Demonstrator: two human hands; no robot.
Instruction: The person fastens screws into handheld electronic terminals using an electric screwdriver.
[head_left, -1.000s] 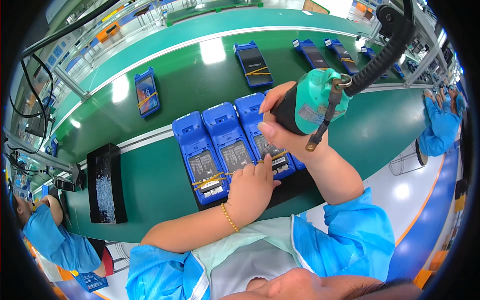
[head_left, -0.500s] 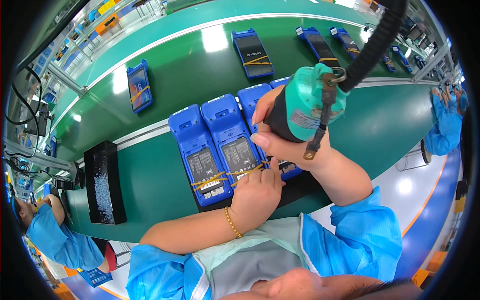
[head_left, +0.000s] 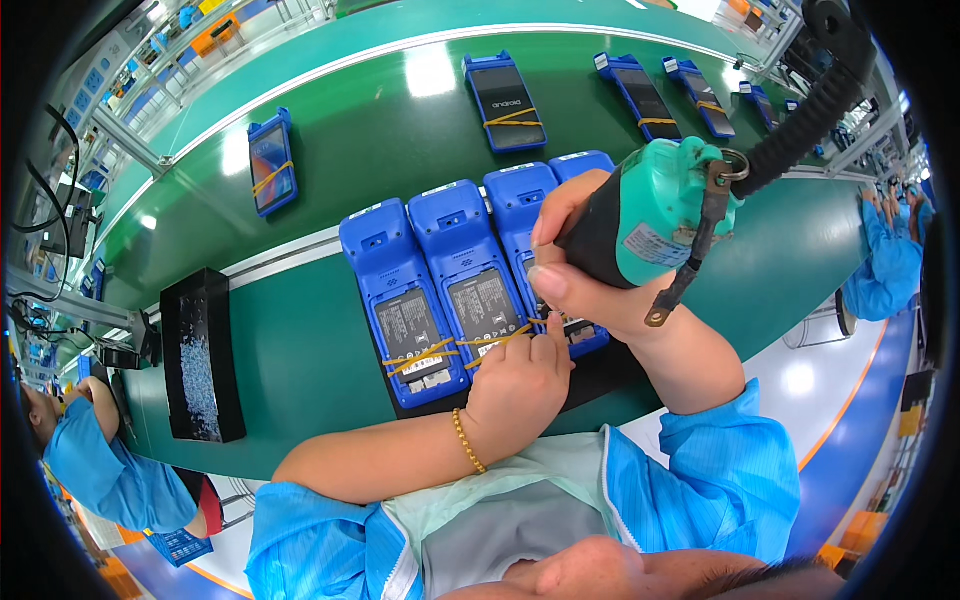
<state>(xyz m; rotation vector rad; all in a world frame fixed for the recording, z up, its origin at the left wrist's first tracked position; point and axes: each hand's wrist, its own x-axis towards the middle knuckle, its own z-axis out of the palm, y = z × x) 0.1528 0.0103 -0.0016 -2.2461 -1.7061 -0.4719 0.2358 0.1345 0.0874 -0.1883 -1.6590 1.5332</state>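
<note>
My right hand (head_left: 607,300) is closed around a green-and-black electric screwdriver (head_left: 655,220), which hangs from a black coiled cable. Its tip is hidden behind my hand, over the third of several blue handheld terminals lying face down in a row. The left terminal (head_left: 408,325) and the second terminal (head_left: 482,300) show dark batteries and yellow rubber bands across their lower ends. My left hand (head_left: 520,385), with a beaded bracelet at the wrist, rests at the lower end of the third terminal (head_left: 520,195). Its fingers are curled; whatever they pinch is hidden.
A black tray (head_left: 235,400) of small bluish pieces stands to the left. Beyond the row, a green conveyor carries face-up terminals, including one with a lit screen (head_left: 503,105). A co-worker in blue (head_left: 120,460) sits at the left; others are at the far right.
My right hand and the screwdriver have moved a little to the right. My left hand stays at the third terminal's lower end. The view has shifted slightly.
</note>
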